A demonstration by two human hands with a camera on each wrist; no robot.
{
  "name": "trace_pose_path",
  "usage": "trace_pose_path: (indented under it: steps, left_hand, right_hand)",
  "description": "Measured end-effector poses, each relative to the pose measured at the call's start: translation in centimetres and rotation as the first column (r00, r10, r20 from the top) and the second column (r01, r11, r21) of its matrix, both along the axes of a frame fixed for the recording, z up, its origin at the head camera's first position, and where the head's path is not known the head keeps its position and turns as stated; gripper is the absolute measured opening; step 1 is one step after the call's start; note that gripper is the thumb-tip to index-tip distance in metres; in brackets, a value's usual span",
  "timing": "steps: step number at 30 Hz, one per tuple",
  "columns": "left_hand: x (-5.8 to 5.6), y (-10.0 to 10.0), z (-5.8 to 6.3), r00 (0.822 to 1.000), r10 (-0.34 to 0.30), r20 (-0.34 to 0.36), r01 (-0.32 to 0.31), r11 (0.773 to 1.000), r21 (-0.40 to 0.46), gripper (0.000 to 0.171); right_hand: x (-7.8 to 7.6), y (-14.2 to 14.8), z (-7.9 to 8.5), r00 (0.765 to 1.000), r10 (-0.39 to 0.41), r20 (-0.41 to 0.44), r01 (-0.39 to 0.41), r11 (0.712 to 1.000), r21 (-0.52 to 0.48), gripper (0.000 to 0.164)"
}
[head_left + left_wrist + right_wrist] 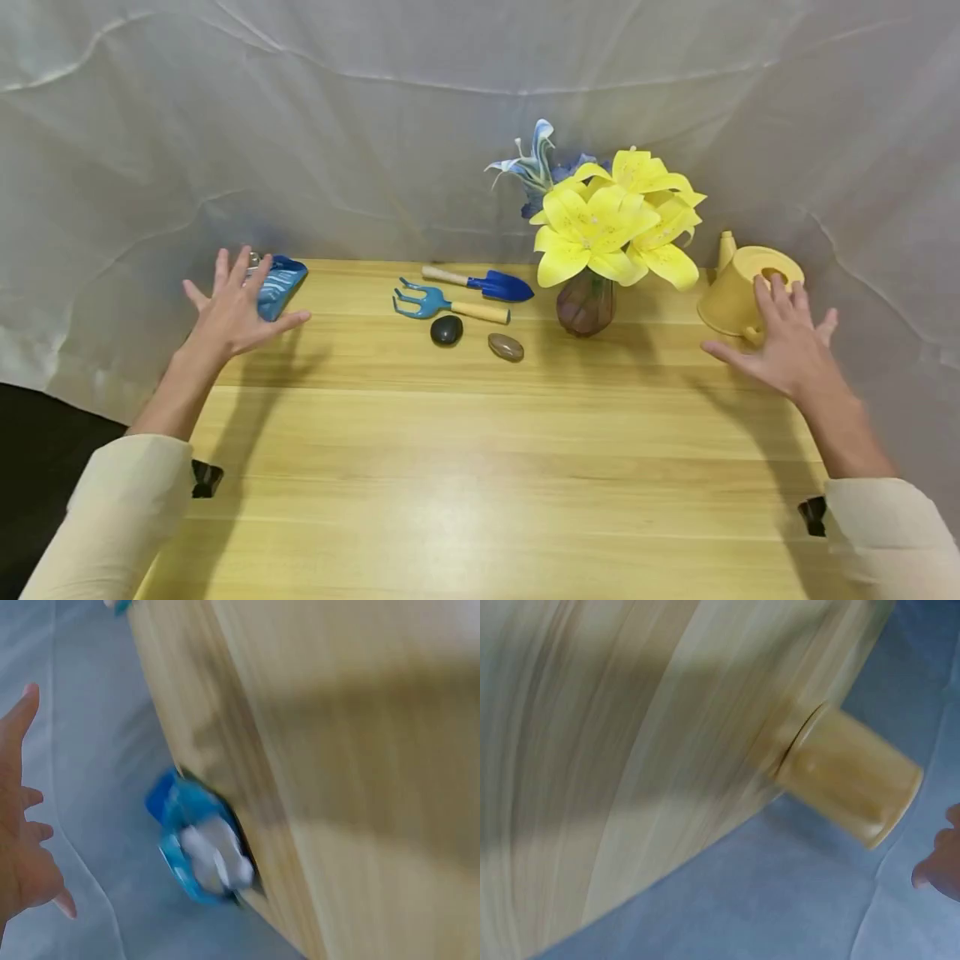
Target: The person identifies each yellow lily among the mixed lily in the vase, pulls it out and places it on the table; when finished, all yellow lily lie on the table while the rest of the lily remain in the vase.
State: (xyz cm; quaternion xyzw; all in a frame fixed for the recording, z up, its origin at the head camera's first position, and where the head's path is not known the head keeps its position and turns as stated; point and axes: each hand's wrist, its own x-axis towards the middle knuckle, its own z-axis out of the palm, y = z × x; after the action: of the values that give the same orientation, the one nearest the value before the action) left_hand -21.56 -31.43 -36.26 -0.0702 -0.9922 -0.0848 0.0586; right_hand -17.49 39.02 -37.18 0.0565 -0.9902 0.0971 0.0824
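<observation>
My left hand (234, 315) hovers with fingers spread at the table's far left, in front of a blue packet (281, 287) with white marks. It partly covers the packet and holds nothing. Blurred in the left wrist view, that blue packet (199, 840) shows a whitish patch, and the hand (22, 847) is apart from it. On the right, my right hand (787, 350) has its fingers fanned out, overlapping a yellow watering can (722, 302) in the head view. From the right wrist, a gap shows between the can (847, 772) and the hand (941, 862).
Along the back of the wooden table (480, 467) lie a blue trowel (506, 286), a blue hand rake (426, 302), a black stone (446, 331) and a brown stone (506, 347). A vase (585, 308) holds yellow lilies (596, 225) and blue flowers (534, 167). Grey cloth (337, 150) hangs behind.
</observation>
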Motion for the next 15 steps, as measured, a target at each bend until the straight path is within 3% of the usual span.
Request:
trace_pose_path:
  steps: [4,9,12,15]
  left_hand:
    - [-0.8,3.2,0.4,0.999,-0.048,-0.02,0.049,0.996,0.078,0.095]
    - [-2.6,8.0,0.3,0.991,-0.123,-0.048,0.13,0.978,0.162,0.091]
    - [-3.8,11.5,-0.2,0.976,-0.202,-0.078,0.215,0.949,0.23,0.084]
    - [-5.1,15.6,-0.6,0.954,-0.285,-0.097,0.301,0.901,0.312,0.075]
  right_hand:
    - [-0.2,-2.2,-0.3,0.994,0.09,-0.059,-0.097,0.989,-0.115,0.103]
    - [-1.4,-5.4,-0.9,0.99,0.14,-0.025,-0.142,0.953,-0.267,0.095]
    - [-2.5,-7.2,-1.3,0.992,0.12,0.043,-0.099,0.936,-0.338,0.09]
    - [-3.6,-8.5,-1.9,0.99,0.127,0.059,-0.09,0.9,-0.426,0.085]
